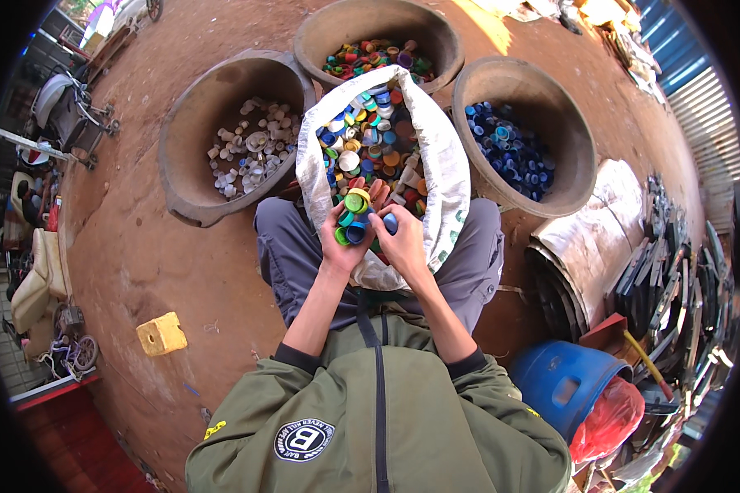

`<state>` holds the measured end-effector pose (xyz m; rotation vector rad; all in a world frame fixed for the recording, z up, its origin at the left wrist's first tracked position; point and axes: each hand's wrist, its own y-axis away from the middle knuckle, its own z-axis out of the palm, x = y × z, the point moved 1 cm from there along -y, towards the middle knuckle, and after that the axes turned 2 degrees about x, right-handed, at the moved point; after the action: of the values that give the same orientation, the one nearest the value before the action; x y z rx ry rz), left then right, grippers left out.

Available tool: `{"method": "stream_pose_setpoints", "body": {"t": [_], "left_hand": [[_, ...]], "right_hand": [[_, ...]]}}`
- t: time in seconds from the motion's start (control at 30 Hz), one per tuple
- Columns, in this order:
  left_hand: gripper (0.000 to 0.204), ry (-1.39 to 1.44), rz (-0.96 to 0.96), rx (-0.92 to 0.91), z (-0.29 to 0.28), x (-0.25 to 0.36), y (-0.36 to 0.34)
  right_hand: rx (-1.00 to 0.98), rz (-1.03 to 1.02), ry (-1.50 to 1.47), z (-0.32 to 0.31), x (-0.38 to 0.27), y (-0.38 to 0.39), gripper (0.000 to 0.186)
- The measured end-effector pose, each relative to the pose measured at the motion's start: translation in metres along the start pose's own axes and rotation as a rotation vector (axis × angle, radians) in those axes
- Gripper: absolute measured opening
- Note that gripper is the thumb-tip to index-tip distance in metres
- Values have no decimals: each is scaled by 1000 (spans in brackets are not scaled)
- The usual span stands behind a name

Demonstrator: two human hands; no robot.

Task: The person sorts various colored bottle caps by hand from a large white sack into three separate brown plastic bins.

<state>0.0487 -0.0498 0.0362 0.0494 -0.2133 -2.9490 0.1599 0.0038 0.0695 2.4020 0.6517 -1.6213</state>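
Observation:
Between my knees stands a white woven sack [446, 160], its rim rolled open, full of mixed-colour plastic bottle caps [378, 135]. My left hand [339, 253] is cupped over the sack's near side, holding several bottle caps [353, 202] in green, yellow and blue. Close beside it, my right hand [406, 248] pinches a blue bottle cap [390, 223] at its fingertips. The two hands nearly touch, and part of the right fingers is hidden behind the caps.
Three round tubs surround the sack: a left tub [181, 156] with white caps, a far tub [321, 29] with mostly red, yellow and green ones, a right tub [580, 156] with blue ones. A yellow block [162, 334] lies left; a blue barrel [551, 382] sits near right.

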Motion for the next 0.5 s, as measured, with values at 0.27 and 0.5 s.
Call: {"method": "stream_pose_setpoints", "body": {"t": [0.27, 0.5], "left_hand": [[47, 8, 86, 47, -16, 6, -2], [43, -41, 118, 62, -15, 7, -1]], "right_hand": [[-23, 70, -81, -21, -2, 7, 14], [-146, 206, -363, -13, 16, 17, 19]]}}
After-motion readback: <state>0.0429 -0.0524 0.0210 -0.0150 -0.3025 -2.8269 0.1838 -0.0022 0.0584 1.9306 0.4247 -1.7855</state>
